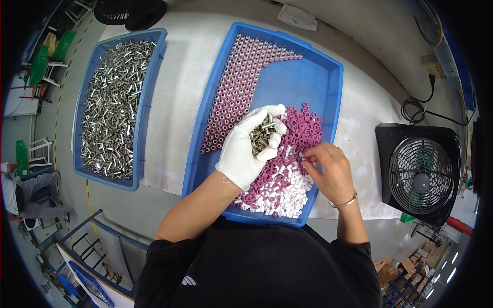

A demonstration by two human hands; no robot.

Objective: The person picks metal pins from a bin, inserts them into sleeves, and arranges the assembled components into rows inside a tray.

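Note:
My left hand (241, 151), in a white glove, is cupped with its fingers curled around several small metal tubular pieces (262, 136). It hovers over the middle of a blue tray (292, 79). My right hand (331, 172) is bare, with thumb and forefinger pinched together at the right side of the heap; what lies between the fingertips is too small to make out. Below the hands are loose magenta rings (303, 126) and short white sleeves (290, 195), mixed where they meet. Upright pink-ringed pieces (233, 90) stand in close rows along the tray's left and far sides.
To the left, a second blue tray (144, 110) is full of loose metal pieces (113, 110). A black fan (421, 174) stands on the right, with a cable (416, 110) behind it. Another fan (128, 11) and a white cloth (298, 18) lie at the far side.

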